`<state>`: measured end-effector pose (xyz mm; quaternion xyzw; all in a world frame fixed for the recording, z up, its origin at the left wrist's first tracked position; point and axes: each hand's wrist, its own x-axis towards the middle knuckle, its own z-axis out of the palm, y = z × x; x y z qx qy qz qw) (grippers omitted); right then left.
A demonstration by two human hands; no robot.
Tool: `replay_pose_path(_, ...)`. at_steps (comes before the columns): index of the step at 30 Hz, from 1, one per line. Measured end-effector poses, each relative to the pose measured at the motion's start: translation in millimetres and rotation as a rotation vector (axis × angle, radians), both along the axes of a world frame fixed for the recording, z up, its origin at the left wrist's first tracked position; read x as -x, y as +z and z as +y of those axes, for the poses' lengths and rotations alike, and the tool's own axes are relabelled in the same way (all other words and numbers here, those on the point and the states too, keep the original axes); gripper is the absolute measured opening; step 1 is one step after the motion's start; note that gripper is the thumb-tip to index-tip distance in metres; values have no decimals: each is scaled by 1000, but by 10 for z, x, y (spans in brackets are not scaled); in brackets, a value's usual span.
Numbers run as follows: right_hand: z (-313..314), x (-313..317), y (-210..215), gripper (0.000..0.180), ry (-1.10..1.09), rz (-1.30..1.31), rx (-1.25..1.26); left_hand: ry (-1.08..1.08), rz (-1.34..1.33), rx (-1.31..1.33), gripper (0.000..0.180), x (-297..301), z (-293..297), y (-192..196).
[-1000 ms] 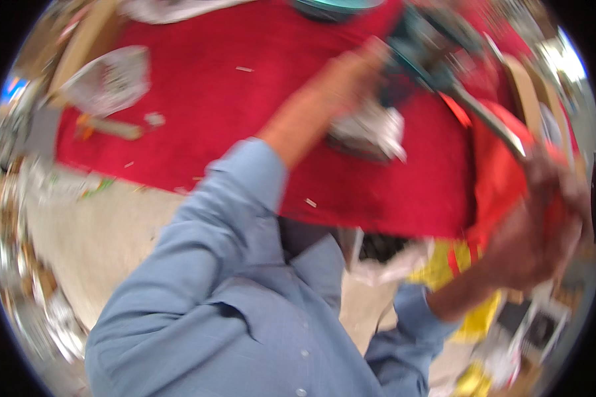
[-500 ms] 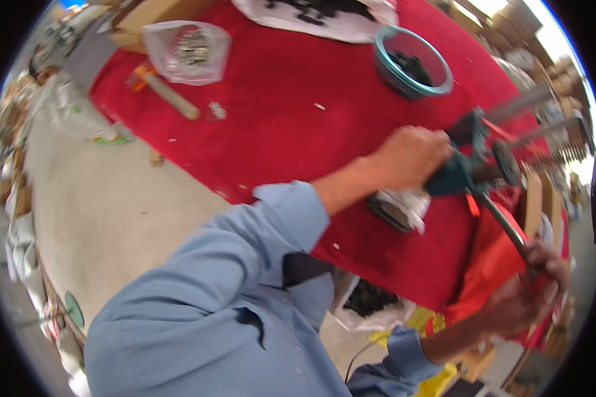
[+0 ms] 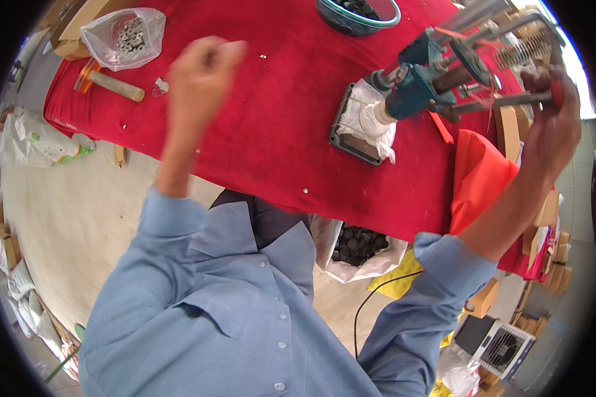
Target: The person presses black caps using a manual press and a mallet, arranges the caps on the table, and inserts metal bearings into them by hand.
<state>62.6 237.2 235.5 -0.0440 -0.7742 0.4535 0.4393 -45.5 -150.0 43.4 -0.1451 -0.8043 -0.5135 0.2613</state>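
Observation:
My right hand (image 3: 555, 122) is closed round the end of the lever (image 3: 503, 102) of a teal hand press (image 3: 414, 92). The press stands on the red-covered table (image 3: 278, 132), its base (image 3: 355, 149) partly wrapped in white cloth or plastic (image 3: 364, 119). My left hand (image 3: 204, 76) is raised over the table's left part, away from the press, with fingers curled together; motion blur hides what they hold, if anything. Near it lie a hammer (image 3: 116, 86) with a wooden handle and a clear plastic bag (image 3: 149, 33) of small metal pieces.
A teal bowl (image 3: 367, 28) of black pieces stands at the far side. Below the table's near edge is a white bag (image 3: 324, 241) holding black round pieces (image 3: 359, 246). Red-orange material (image 3: 473, 169) lies beside the press. Cardboard boxes (image 3: 506, 135) stand at the right.
My left hand has left the press and moved left over the table. My right hand has swung the lever upward and away from me. The view has shifted.

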Motion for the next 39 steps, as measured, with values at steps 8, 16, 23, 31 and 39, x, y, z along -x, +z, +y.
replay_pose_path(8, -77, -39, -144, 38, -183, 102, -298, 892, -423, 498, 94, 807, -2572, -914)
replay_pose_path(16, -1590, -647, -1265, 22, 87, 201, 132, 634, -580, 447, 86, 1350, -3092, -817)
replay_pose_path(23, -2338, -606, -1678, 40, 569, -411, 255, 245, -349, -252, 31, -219, -1895, -861)
replay_pose_path(31, -2513, -375, -1751, 61, 384, -530, 82, -532, -187, -125, 48, -1524, 39, -557)
replay_pose_path(39, -2469, -613, -930, 61, 726, -462, 749, -722, -50, -23, 95, -348, 1042, -367)
